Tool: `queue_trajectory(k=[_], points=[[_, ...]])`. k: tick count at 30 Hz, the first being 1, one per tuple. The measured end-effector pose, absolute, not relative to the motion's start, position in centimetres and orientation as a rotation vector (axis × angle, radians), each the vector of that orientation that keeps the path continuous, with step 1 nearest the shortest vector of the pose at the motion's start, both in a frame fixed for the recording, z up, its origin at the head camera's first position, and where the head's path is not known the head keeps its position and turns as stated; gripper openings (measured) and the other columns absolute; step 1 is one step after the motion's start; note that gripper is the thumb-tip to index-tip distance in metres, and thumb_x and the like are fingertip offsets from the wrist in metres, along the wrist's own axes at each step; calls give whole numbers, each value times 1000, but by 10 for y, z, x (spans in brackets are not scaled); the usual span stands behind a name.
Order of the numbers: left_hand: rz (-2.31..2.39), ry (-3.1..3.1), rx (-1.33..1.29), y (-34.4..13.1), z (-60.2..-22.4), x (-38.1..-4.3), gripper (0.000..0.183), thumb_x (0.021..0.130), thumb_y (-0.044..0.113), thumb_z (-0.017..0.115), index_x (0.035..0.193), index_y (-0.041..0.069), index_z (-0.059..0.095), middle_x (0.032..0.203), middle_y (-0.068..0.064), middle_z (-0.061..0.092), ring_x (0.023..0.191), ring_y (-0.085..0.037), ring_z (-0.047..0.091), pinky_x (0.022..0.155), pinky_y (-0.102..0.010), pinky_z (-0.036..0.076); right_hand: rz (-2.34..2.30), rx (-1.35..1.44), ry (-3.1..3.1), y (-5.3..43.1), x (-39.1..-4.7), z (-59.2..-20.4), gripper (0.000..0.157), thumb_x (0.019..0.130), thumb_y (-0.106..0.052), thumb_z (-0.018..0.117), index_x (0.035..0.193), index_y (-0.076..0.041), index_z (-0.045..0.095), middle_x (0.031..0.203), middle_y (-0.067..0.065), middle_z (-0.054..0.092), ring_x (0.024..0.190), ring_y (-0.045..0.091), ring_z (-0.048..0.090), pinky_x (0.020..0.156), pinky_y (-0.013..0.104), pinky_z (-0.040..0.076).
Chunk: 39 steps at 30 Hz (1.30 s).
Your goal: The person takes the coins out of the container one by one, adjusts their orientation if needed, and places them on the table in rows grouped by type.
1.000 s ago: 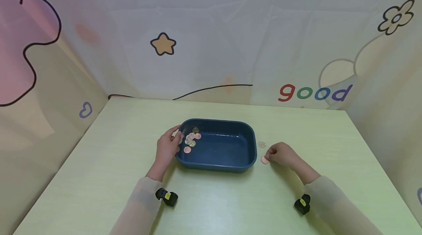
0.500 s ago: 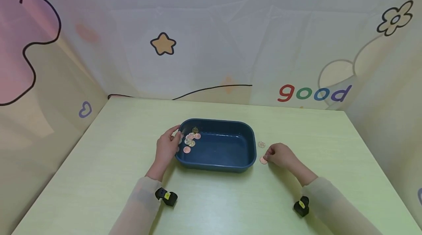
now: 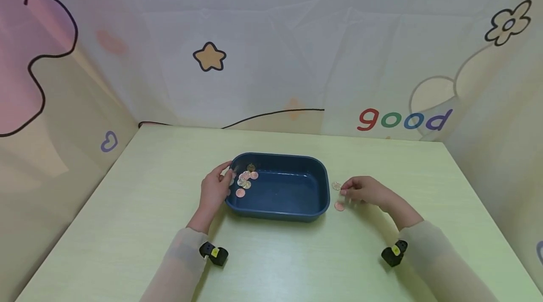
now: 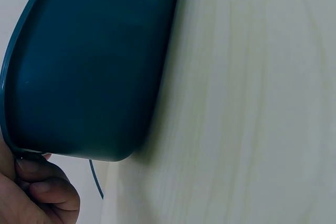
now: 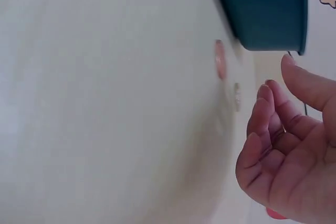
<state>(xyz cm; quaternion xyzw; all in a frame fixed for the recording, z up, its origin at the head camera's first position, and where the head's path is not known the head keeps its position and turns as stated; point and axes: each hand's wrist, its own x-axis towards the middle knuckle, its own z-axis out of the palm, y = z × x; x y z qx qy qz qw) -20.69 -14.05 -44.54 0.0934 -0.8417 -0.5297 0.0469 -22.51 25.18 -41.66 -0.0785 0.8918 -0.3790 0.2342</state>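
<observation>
My left hand [image 3: 214,191] holds a dark blue rectangular tray [image 3: 284,196] by its left end. In the left wrist view, curled fingers [image 4: 52,190] sit at the tray's rim. Several copper-coloured and pale gold coins [image 3: 245,179] lie inside the tray near that hand. On the table to the tray's right are a copper-coloured coin [image 3: 339,206] and a silvery coin [image 3: 336,185]. Just above the table beside these two coins is my right hand [image 3: 366,190]. Its thumb stands apart from the loosely bent fingers in the right wrist view, and nothing shows between them.
The pale wood-grain table [image 3: 271,264] ends at the back against a printed cloth backdrop [image 3: 271,57]. Cloth also hangs at both sides. Each wrist carries a small black camera [image 3: 217,254].
My right hand first nudged the copper-coloured coin slightly left, then let it go and rose away towards the silvery coin. The left hand and tray stay nearly in place.
</observation>
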Motion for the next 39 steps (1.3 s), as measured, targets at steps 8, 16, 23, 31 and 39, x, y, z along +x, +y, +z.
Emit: queue_trajectory(k=[8, 16, 23, 31, 39], points=[[-1607, -2568, 283, -140, -447, -207, 42, 105, 18, 54, 145, 6, 57, 56, 5, 40, 49, -8, 47, 50, -21, 36, -1049, -308, 2501, 255, -238, -388, 34, 104, -23, 59, 123, 5, 61, 114, 26, 66, 99, 29, 62, 86, 38, 53], [-1607, -2572, 273, -140, -447, -207, 42, 105, 18, 54, 145, 5, 57, 56, 5, 40, 48, -8, 46, 50, -21, 37, -1038, -358, 2560, 252, -248, -367, 32, 105, -22, 57, 124, 4, 62, 115, 24, 66, 101, 29, 63, 84, 33, 52], [-1615, -2560, 277, -140, -447, -207, 42, 105, 17, 54, 144, 5, 57, 58, 6, 41, 49, -7, 47, 50, -20, 37, -1011, -402, 2588, 241, -255, -351, 34, 104, -24, 59, 124, 3, 62, 110, 18, 68, 98, 25, 62, 83, 31, 52], [-1615, -2565, 281, -141, -447, -208, 42, 105, 18, 55, 145, 6, 57, 57, 6, 41, 49, -7, 47, 50, -20, 37, -967, -473, 2588, 220, -263, -336, 34, 104, -26, 59, 122, 2, 64, 107, 13, 68, 98, 23, 62, 84, 34, 53], [-1620, -2580, 279, -141, -447, -208, 42, 105, 18, 54, 145, 6, 56, 58, 5, 41, 49, -7, 45, 50, -21, 37, -931, -544, 2572, 198, -271, -327, 30, 103, -24, 60, 119, 1, 65, 108, 14, 67, 98, 26, 62, 84, 33, 53]])
